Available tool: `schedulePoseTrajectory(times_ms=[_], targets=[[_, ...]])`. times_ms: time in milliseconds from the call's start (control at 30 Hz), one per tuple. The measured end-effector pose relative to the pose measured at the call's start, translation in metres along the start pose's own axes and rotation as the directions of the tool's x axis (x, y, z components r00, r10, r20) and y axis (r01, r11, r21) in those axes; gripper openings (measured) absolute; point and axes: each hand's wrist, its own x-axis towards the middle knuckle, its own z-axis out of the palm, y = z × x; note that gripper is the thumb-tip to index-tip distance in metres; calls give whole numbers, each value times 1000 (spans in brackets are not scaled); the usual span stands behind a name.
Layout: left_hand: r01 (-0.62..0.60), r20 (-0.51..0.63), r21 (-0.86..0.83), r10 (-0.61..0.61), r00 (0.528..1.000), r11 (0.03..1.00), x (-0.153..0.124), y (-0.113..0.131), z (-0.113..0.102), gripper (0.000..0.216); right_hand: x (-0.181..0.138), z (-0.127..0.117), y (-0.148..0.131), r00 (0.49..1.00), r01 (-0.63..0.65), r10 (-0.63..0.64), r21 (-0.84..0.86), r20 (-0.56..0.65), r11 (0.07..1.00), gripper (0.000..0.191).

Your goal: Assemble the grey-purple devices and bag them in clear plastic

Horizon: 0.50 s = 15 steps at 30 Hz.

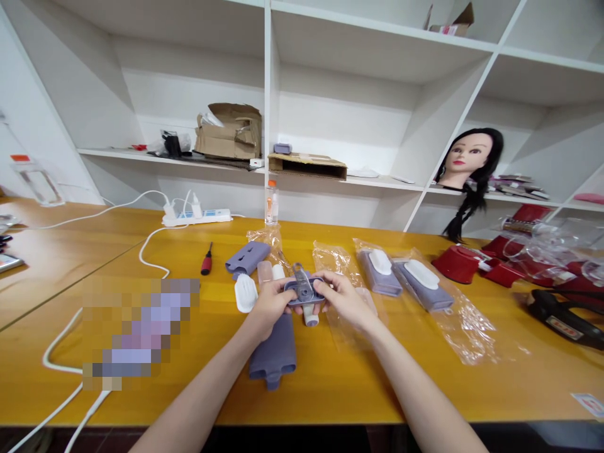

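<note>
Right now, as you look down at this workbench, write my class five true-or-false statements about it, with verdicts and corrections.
1. The left hand and right hand both hold the grey oval piece. True.
2. The screwdriver lies to the right of both hands. False: the screwdriver lies to their left.
3. The clear bottle behind the hands has an orange cap. True.
4. The mannequin head sits on the table. False: the mannequin head is on the shelf.
5. The power strip has nothing plugged in. False: white plugs stand in the power strip.
</note>
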Motion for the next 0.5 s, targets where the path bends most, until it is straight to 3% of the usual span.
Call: schedulePoseTrajectory(times_ms=[200,333,500], targets=[[88,12,-126,-87,996,988,0,5,-4,14,2,-2,1,997,-7,-1,-90,-79,996,28],[96,14,-176,-95,995,980,-1,9,-6,17,1,-3,2,969,121,-164,-224,-186,967,30],[60,-1,-184,-61,998,981,-3,10,-6,29,0,-2,4,928,253,-322,-316,-188,914,24]])
